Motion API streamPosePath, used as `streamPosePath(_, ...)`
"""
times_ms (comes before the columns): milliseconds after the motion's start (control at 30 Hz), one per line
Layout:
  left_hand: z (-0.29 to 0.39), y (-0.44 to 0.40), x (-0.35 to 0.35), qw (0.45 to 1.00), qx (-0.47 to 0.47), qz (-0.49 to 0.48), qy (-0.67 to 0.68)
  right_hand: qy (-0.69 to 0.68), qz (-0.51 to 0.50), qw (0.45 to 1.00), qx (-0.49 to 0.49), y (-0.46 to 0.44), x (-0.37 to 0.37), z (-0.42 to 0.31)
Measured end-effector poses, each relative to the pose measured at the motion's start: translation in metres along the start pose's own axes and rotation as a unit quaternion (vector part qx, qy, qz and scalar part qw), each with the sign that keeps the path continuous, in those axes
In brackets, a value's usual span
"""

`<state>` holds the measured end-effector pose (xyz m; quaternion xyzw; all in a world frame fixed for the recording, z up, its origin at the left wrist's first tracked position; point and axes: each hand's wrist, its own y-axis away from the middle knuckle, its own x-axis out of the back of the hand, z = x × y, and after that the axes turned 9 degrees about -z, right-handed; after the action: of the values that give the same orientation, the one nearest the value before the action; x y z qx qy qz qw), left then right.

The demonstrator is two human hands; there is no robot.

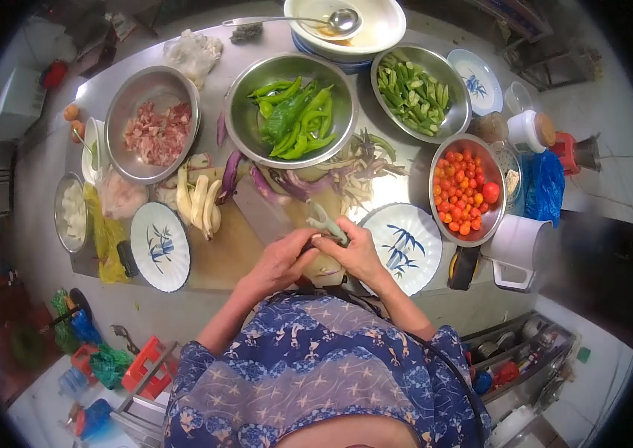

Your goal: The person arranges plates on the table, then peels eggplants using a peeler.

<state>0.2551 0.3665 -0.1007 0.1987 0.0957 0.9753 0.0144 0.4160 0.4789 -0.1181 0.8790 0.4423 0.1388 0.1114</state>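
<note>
Over the cutting board (219, 261), near the wide blade (263, 213) and purple eggplants (231, 173), the person's right hand (355, 252) pinches what looks like a pale green stalk (325, 223), while the left hand (279, 261) curls beside it, its fingertips too obscured to tell their grip.

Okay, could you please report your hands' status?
Left hand and right hand together at pale green piece, kind unclear; broad knife blade lying just beyond.
</note>
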Motion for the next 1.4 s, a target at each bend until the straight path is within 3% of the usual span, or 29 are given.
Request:
streamPosePath(67, 0.021, -0.002, 0.009, 0.988, 0.099, -0.116, -0.011, 0.039, -0.052, 0.998, 0.017, 0.001, 0.008, -0.007)
streamPosePath(100, 0.021, -0.004, 0.010, 0.988, 0.099, -0.115, -0.010, 0.040, -0.053, 0.998, 0.017, 0.002, 0.011, -0.013)
streamPosePath(167, 0.019, -0.006, 0.015, 0.951, 0.132, -0.248, -0.130, 0.092, -0.159, 0.978, -0.096, 0.007, 0.017, -0.028)
streamPosePath(300, 0.008, 0.006, 0.015, 0.962, 0.096, -0.227, -0.114, -0.012, -0.204, 0.973, -0.108, 0.011, 0.018, -0.041)
streamPosePath(367, 0.004, 0.010, 0.013, 0.985, 0.020, -0.170, -0.019, -0.079, -0.216, 0.966, -0.119, 0.009, 0.014, -0.040)
streamPosePath(467, 0.009, 0.007, 0.013, 0.980, 0.058, -0.167, 0.094, -0.190, -0.235, 0.940, -0.156, 0.004, 0.014, -0.031)
streamPosePath(633, -0.001, 0.006, 0.009, 0.973, 0.095, -0.194, 0.083, -0.320, -0.233, 0.893, -0.214, -0.001, 0.013, -0.019)
streamPosePath(767, 0.001, 0.004, 0.011, 0.972, 0.119, -0.192, 0.067, -0.278, -0.233, 0.910, -0.200, -0.007, 0.008, -0.008)
streamPosePath(833, -0.003, 0.006, 0.016, 0.996, 0.026, -0.065, -0.061, -0.147, -0.167, 0.967, -0.127, -0.011, 0.002, -0.004)
streamPosePath(867, -0.009, 0.009, 0.024, 0.996, 0.025, -0.061, -0.062, -0.144, -0.169, 0.967, -0.124, -0.012, -0.002, 0.002)
streamPosePath(933, -0.028, 0.017, 0.044, 0.971, 0.010, 0.191, -0.146, -0.073, -0.006, 0.997, 0.015, -0.010, -0.008, 0.012)
streamPosePath(967, -0.036, 0.020, 0.046, 0.970, 0.006, 0.195, -0.148, -0.071, -0.007, 0.997, 0.020, -0.010, -0.007, 0.013)
streamPosePath(1000, -0.037, 0.023, 0.047, 0.948, 0.050, 0.309, 0.051, -0.156, 0.026, 0.987, -0.030, -0.010, -0.005, 0.012)
streamPosePath(1033, -0.036, 0.024, 0.048, 0.875, 0.087, 0.405, 0.249, -0.239, 0.057, 0.966, -0.078, -0.012, -0.005, 0.012)
streamPosePath(1067, -0.033, 0.021, 0.037, 0.874, 0.094, 0.383, 0.285, -0.215, 0.059, 0.972, -0.069, -0.014, -0.009, 0.020)
streamPosePath(1133, -0.020, -0.006, 0.006, 0.814, 0.083, 0.365, 0.445, -0.149, 0.071, 0.985, -0.048, -0.019, -0.026, 0.004)
streamPosePath(1200, -0.012, -0.035, -0.007, 0.787, 0.062, 0.375, 0.486, -0.012, 0.062, 0.997, 0.033, -0.023, -0.041, -0.002)
streamPosePath(1233, -0.012, -0.044, -0.005, 0.759, 0.043, 0.378, 0.528, -0.011, 0.058, 0.998, 0.034, -0.024, -0.045, -0.014)
streamPosePath(1300, -0.020, -0.050, 0.011, 0.759, 0.022, 0.355, 0.545, 0.079, -0.035, 0.995, -0.043, -0.021, -0.049, -0.037)
streamPosePath(1333, -0.023, -0.052, 0.018, 0.761, 0.001, 0.329, 0.560, 0.088, -0.040, 0.995, 0.008, -0.018, -0.048, -0.037)
streamPosePath(1400, -0.019, -0.057, 0.027, 0.736, -0.034, 0.322, 0.594, 0.085, -0.024, 0.996, 0.018, -0.016, -0.036, -0.052)
